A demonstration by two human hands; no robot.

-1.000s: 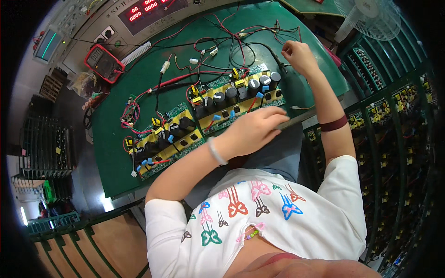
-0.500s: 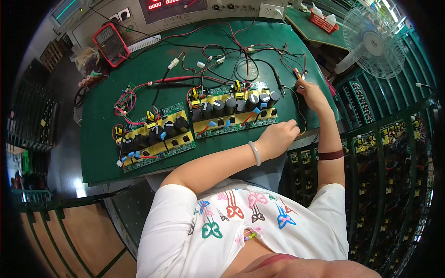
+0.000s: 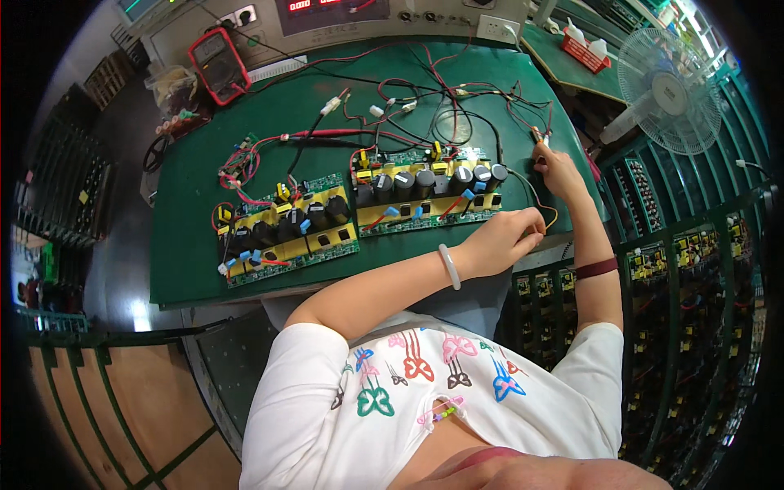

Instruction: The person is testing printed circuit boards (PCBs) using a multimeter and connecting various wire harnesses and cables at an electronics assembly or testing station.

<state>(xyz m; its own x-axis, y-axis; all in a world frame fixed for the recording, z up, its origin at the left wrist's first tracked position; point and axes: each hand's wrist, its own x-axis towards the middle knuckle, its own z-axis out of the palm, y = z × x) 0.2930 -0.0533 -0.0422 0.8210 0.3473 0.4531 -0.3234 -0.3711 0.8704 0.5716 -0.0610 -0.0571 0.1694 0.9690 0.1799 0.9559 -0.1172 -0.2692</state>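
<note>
My left hand (image 3: 505, 241) is at the table's front edge, just right of the nearer corner of a circuit board (image 3: 429, 192). Its thumb and forefinger pinch a thin yellowish wire (image 3: 554, 211), which curves up to a black probe (image 3: 501, 159) by the board's right end. At the table's right side my right hand (image 3: 559, 173) is closed on a small orange-and-white piece (image 3: 539, 137), beside the ends of red and black leads; its exact kind is unclear. Left of the first board lies a second circuit board (image 3: 286, 233), also with black capacitors and yellow parts.
Tangled red and black cables (image 3: 408, 102) lie behind the boards. A red multimeter (image 3: 219, 65) stands at the back left, near a bundle of wires (image 3: 241, 166). To the right are a white fan (image 3: 670, 94), a red basket (image 3: 585, 53) and racks of boards (image 3: 686, 269).
The whole view has shifted slightly, so the table appears farther right. My left fingers have loosened from a tighter curl into a pinch. The right hand stays at the orange-and-white piece.
</note>
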